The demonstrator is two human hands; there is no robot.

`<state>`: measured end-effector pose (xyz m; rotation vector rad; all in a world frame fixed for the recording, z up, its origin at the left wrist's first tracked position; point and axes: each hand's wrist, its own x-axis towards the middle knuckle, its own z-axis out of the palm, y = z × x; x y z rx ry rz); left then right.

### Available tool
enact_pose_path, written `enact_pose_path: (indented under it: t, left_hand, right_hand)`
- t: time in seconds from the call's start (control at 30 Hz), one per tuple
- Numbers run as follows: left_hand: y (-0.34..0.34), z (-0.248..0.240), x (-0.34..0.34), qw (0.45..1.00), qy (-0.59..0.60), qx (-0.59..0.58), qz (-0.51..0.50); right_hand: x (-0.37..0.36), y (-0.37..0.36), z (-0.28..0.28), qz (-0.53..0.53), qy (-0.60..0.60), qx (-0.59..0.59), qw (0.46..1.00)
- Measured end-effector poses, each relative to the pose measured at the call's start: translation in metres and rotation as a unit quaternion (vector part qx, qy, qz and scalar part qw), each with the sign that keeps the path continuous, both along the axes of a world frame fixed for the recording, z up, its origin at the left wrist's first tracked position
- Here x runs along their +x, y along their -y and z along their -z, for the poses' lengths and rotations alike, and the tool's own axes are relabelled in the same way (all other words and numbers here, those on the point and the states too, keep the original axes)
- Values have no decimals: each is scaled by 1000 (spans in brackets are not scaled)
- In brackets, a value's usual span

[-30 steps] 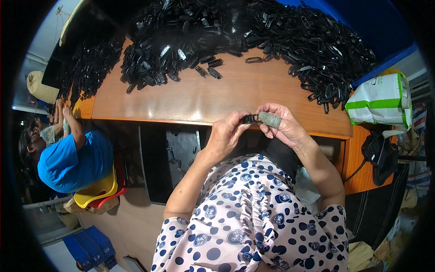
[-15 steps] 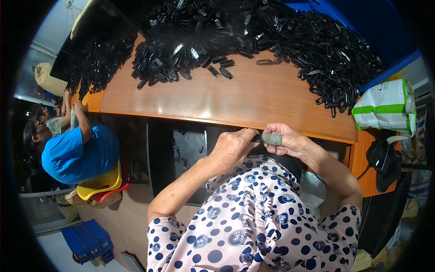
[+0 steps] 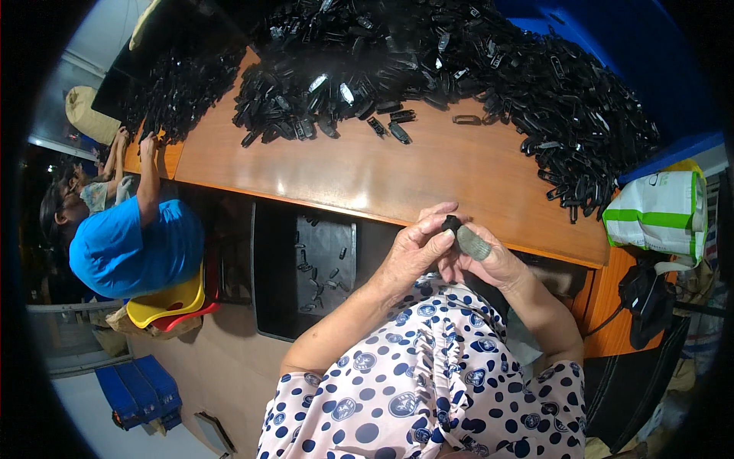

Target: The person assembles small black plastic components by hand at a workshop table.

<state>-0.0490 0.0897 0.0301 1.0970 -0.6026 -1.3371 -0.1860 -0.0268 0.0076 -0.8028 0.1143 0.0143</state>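
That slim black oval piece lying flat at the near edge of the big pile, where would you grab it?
I'd pinch the oval black piece across its two long sides, near the middle, coming down from the wearer's side. It lies flat with its length running left to right, and the pile sits close behind it.

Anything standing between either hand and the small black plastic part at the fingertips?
Nothing visible separates the left hand from the small black plastic part. On the right hand, only a grey thumb cover appears to come between.
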Motion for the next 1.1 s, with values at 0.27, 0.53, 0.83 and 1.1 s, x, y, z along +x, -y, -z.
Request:
enact_pose_path:
  t: [0.27,0.53,0.83,1.1]
  left_hand:
    - [39,6,34,994,-41,-4,-97]
    - [104,28,167,798,565,176,-112]
    - [94,37,182,823,550,116,-87]
    - [52,21,108,955,279,20,-101]
  right_hand:
    - [28,43,13,81,-112,-320,937]
    - [86,167,1,142,-133,-894,404]
    - [94,141,-10,179,-145,-344,910]
    - [85,77,-3,179,-59,-112,976]
